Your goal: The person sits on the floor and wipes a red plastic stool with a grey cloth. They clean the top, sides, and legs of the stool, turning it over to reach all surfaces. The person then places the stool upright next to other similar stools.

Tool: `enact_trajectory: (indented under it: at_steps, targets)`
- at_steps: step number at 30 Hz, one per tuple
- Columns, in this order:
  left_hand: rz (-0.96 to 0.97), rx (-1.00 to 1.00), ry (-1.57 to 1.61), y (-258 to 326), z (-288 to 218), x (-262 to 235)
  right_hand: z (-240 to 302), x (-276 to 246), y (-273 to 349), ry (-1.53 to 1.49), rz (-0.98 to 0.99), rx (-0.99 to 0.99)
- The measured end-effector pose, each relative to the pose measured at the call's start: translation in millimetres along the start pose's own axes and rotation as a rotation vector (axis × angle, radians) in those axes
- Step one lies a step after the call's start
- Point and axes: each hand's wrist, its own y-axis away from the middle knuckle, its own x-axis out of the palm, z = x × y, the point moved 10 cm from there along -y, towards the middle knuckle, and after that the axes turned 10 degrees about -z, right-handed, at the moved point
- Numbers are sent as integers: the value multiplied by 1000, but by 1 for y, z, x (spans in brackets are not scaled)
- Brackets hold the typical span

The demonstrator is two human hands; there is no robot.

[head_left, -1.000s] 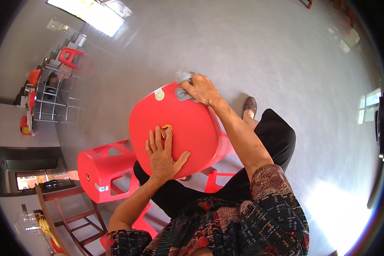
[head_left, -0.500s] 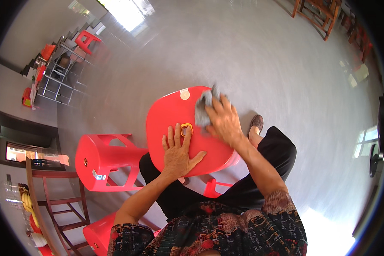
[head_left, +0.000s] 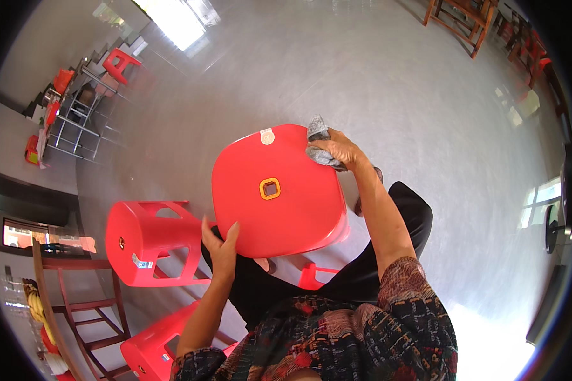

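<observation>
A red plastic stool (head_left: 279,219) stands in front of me, its square, rounded seat facing up. The seat has a yellow-rimmed hole (head_left: 270,188) in its middle and a pale round sticker (head_left: 267,136) near the far edge. In my right hand (head_left: 343,150) is a crumpled grey cloth (head_left: 318,130), pressed at the far right corner of the seat. My left hand (head_left: 222,251) is at the near left edge of the seat, thumb and fingers apart. Whether its fingers touch the stool's side I cannot tell.
Another red stool (head_left: 124,238) lies on its side at the left, with one more (head_left: 152,340) below it. A brown wooden rack (head_left: 89,308) stands at the left rim. Farther off are a metal-legged table (head_left: 76,130) and a wooden chair (head_left: 461,25).
My left hand has lifted off the seat's middle and moved back to the near left edge, uncovering the hole. My right hand has shifted the cloth outward to the far right corner.
</observation>
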Motion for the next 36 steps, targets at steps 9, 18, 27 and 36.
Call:
enact_trajectory:
  at_steps: [9, 18, 27, 36]
  targets:
    - [120, -636, 455, 69, 27, 53, -50, -4, -9, -429, 53, 107]
    - [228, -347, 371, -72, 15, 41, -85, 20, 134, -194, -480, 55]
    - [149, 292, -380, -130, -3, 48, -104, 70, 199, -383, -293, -73]
    - [566, 919, -762, 55, -92, 148, -38, -28, 113, 103, -715, -381]
